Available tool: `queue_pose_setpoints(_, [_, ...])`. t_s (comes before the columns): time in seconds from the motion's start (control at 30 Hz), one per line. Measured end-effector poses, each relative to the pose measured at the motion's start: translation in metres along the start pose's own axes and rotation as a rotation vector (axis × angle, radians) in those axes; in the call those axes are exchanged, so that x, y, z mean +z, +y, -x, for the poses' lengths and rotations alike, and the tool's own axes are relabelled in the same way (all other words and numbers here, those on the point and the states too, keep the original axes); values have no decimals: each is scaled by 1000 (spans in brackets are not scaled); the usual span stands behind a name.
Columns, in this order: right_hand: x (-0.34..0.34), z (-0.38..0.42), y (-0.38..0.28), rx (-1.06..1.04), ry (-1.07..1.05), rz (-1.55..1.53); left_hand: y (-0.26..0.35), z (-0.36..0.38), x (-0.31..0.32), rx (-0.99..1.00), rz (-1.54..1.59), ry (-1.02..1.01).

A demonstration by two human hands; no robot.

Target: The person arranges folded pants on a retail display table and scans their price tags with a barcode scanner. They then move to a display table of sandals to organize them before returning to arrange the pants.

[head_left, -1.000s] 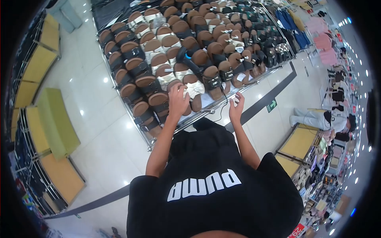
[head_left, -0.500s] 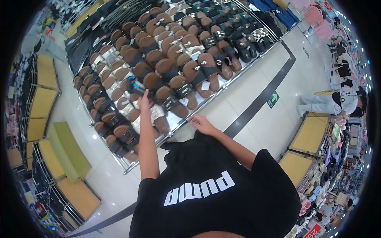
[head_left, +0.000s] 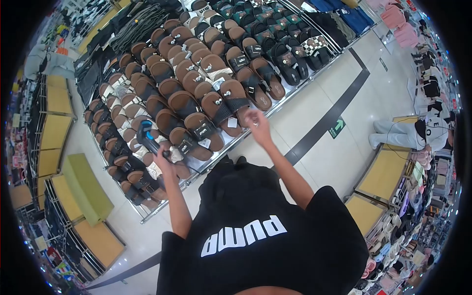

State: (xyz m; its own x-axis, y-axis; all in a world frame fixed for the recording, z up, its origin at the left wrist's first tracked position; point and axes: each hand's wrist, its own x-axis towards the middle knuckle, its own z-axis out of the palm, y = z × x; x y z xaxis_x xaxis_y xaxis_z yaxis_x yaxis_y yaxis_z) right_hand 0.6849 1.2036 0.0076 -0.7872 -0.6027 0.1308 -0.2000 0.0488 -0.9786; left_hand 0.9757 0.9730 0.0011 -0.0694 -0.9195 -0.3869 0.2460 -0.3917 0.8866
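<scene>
My left hand is wrapped round the handle of a black and blue handheld barcode scanner, held low over the rows of sandals. White-strapped sandals lie under and beside it. My right hand is at the front edge of the display, close to a brown sandal with a dark strap. Its fingers are smeared by motion, so whether they touch anything does not show. A white tag hangs on a sandal just left of that hand.
The sandals fill a metal-railed display table, with folded dark clothes behind. A green-topped bench stands at left. A person in a white top is at the right, beside wooden shelf units. A green arrow sign marks the floor.
My left hand and the scanner have come down and left, nearer my body. My right hand has lifted up and slightly right along the display edge. The view has shifted slightly.
</scene>
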Motion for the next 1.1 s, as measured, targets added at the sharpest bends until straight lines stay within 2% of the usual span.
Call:
queue_pose_setpoints(0.03, [-4,-23,12,-44,116,0,-7,4,-2,-6,19,-14])
queue_pose_setpoints(0.1, [-17,-67,35,39,284,-71,-19,15,-2,-50,-2,-65])
queue_pose_setpoints(0.17, [-31,-106,54,243,352,129,-22,36,19,-80,44,-92])
queue_pose_setpoints(0.2, [-36,-119,65,242,343,135,-26,47,26,-104,89,-106])
queue_pose_setpoints(0.27, [-40,-140,78,325,318,640,-33,60,39,-94,68,-95])
queue_pose_setpoints(0.3, [-44,-149,80,447,204,686,-35,67,46,-78,72,-126])
queue_pose_setpoints(0.33, [-43,-153,83,439,192,679,-37,72,55,-57,76,-158])
queue_pose_setpoints(0.43, [-36,-165,101,207,309,920,-45,87,79,-30,29,-132])
queue_pose_setpoints(0.47, [-38,-170,101,194,284,914,-48,94,88,-27,-30,-119])
queue_pose_setpoints(0.53, [-42,-170,101,341,207,885,-57,107,99,-31,-66,-84])
queue_pose_setpoints(0.6, [-40,-167,107,311,226,879,-70,118,118,-7,65,9])
queue_pose_setpoints(0.73, [-52,-167,110,236,133,795,-92,137,142,-8,123,99])
queue_pose_setpoints(0.87, [-67,-168,107,156,121,575,-105,150,155,15,185,196])
queue_pose_setpoints(1.07, [-83,-166,92,110,123,430,-121,167,156,89,270,229])
queue_pose_setpoints(1.1, [-84,-169,92,48,140,409,-121,170,158,91,277,234])
